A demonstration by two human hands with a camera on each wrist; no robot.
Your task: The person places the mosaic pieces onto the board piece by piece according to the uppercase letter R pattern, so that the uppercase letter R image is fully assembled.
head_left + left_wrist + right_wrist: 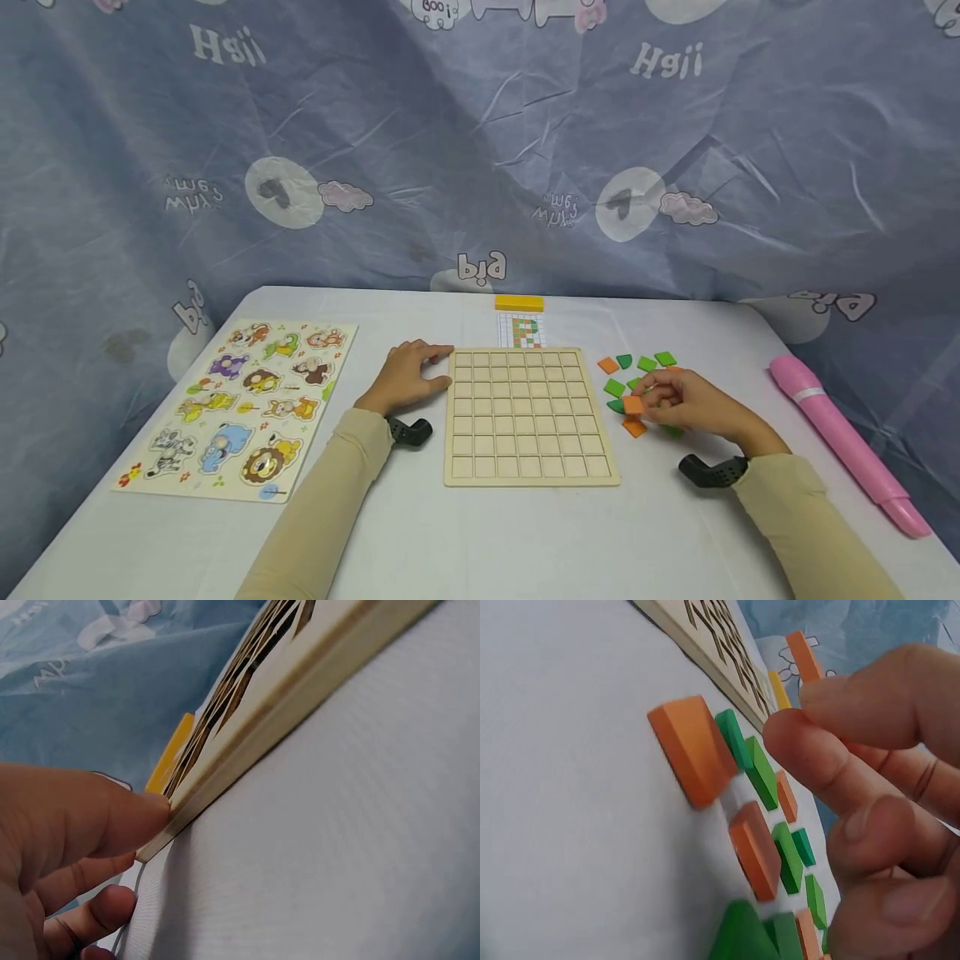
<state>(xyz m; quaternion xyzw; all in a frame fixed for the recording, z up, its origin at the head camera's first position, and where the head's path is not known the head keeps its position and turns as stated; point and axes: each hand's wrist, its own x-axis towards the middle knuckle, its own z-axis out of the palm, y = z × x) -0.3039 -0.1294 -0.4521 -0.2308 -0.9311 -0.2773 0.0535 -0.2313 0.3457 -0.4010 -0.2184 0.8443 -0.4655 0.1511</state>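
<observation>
Two forearms in tan sleeves [330, 492] reach in from the bottom of the head view, slanting toward the middle. At centre left, the left hand [405, 379] lies palm-down, its grip loose and holding nothing, with thumb and forefinger apart and touching the left edge of the wooden board [530, 407] near its upper left corner. The board lies flat on the tabletop [525, 542], right in the centre. At centre right, the right hand [686, 404] bends inward, its grip closed to a fingertip pinch on an orange square [633, 405], raised over loose green and orange pieces [615, 388].
</observation>
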